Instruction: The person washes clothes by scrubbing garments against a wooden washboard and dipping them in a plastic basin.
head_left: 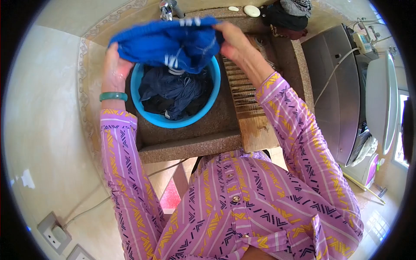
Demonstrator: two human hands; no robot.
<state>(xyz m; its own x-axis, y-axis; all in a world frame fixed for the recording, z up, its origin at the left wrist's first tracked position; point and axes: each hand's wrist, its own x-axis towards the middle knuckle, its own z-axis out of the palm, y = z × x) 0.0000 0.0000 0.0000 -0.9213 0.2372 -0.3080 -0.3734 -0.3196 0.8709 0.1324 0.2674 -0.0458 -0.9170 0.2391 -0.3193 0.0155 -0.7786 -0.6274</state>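
Both hands have a closed grip on a bright blue garment (167, 43) with white stripes: the left hand (115, 69) clasps its left end, the right hand (234, 43) its right end, holding it bunched in the air just above a blue basin (203, 110). Largest to smallest: a speckled stone sink (186, 145) holds the basin; a ribbed washboard (247, 99) lies to its right; dark blue clothes (173, 93) sit heaped in the basin; a tap (167, 8) stands behind; pale soap bars (251, 10) rest on the far ledge. Judging by this, one piece is lifted out and looks in mid-wash, while the dark heap remains.
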